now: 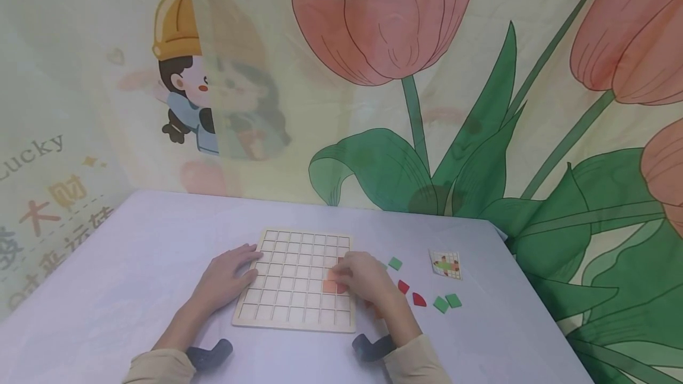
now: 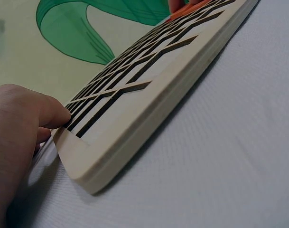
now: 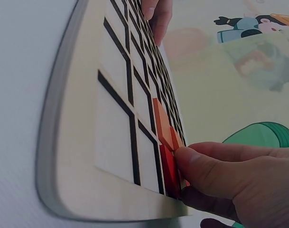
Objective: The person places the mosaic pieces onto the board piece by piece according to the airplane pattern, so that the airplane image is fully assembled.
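A pale wooden grid board (image 1: 283, 300) lies on the white table. My left hand (image 1: 225, 277) rests at its left edge; in the left wrist view the thumb (image 2: 54, 113) touches the rim by a corner cell. At the board's right side my right hand (image 1: 368, 277) bends its fingers down over the cells and pinches a small tile, mostly hidden by the fingertips. In the right wrist view the thumb (image 3: 201, 166) is against a red tile (image 3: 169, 171) and orange tiles. One orange square tile (image 1: 329, 286) sits in a cell left of the fingers.
Right of the board lie loose green square tiles (image 1: 395, 264) and red quarter-round tiles (image 1: 419, 299), some partly behind the right hand. Farther right is a small pattern card (image 1: 446, 264) with a printed grid. A printed curtain (image 1: 251, 176) hangs behind the table.
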The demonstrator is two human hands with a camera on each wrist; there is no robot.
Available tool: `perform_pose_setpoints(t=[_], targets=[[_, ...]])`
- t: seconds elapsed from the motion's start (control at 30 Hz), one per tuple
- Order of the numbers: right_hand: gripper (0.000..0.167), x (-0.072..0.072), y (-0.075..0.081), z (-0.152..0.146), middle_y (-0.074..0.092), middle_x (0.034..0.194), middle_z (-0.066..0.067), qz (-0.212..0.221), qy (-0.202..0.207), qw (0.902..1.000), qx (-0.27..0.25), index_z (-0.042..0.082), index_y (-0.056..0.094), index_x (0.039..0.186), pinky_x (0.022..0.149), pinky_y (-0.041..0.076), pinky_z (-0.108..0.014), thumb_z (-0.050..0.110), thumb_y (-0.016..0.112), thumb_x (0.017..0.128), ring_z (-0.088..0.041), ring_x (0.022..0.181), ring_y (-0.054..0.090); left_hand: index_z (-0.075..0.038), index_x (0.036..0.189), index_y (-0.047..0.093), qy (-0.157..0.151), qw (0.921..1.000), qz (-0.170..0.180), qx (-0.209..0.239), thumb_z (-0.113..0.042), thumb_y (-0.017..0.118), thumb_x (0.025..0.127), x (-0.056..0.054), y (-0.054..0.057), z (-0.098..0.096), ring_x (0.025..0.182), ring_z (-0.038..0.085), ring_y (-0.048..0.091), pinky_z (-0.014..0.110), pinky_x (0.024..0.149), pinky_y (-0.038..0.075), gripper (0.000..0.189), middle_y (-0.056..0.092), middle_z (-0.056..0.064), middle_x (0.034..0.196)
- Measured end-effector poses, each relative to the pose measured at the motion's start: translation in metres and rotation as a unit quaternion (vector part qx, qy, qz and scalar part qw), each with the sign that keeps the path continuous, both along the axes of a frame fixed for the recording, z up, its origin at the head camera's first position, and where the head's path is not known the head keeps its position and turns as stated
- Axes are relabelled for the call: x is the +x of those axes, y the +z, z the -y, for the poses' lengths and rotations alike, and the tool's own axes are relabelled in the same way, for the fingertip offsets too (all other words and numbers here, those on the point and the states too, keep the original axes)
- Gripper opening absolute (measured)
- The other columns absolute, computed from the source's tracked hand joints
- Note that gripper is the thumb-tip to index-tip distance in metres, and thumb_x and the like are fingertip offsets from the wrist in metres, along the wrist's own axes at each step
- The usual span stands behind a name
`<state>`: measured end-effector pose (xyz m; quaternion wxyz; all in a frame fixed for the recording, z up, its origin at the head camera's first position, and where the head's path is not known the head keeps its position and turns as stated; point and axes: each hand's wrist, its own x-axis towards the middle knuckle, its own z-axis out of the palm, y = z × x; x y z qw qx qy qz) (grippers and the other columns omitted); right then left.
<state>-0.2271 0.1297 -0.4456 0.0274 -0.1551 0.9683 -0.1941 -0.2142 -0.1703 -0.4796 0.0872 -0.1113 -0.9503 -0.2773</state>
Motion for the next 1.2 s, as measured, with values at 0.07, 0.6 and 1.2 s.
perform_pose_setpoints(t=[0.07,0.6,1.2], targets=[[0.025,-0.001,0.0,0.0,0.068,0.098,0.007,-0.001,0.003,1.0,0.0,0.025,0.074,0.106,0.075,0.054,-0.023,0.024,0.075,0.081,-0.01,0.089,0.058,-0.011,0.126,0.06,-0.001,1.0,-0.003,-0.001,-0.025,0.056,0.09,0.0,0.0,0.0,0.133,0.038,0.042,0.063,0.109,0.029,0.039,0.052,0.013,0.14],[0.023,-0.001,-0.002,0.0,0.067,0.09,0.009,0.003,-0.004,1.0,-0.005,0.026,0.075,0.106,0.049,0.046,-0.018,0.024,0.074,0.082,-0.008,0.074,0.053,-0.011,0.126,0.061,-0.007,0.9999,-0.009,-0.002,-0.025,0.057,0.091,0.0,0.001,0.001,0.133,0.038,0.042,0.064,0.107,0.029,0.038,0.052,0.012,0.14],[0.016,0.002,-0.003,0.009,0.065,0.081,0.007,-0.001,-0.037,0.9993,-0.007,0.021,0.077,0.097,0.052,0.043,-0.019,0.024,0.074,0.082,-0.009,0.069,0.051,-0.01,0.126,0.06,-0.008,1.0,-0.005,-0.002,-0.024,0.056,0.09,-0.003,-0.004,0.001,0.133,0.039,0.042,0.064,0.107,0.029,0.039,0.051,0.014,0.141]])
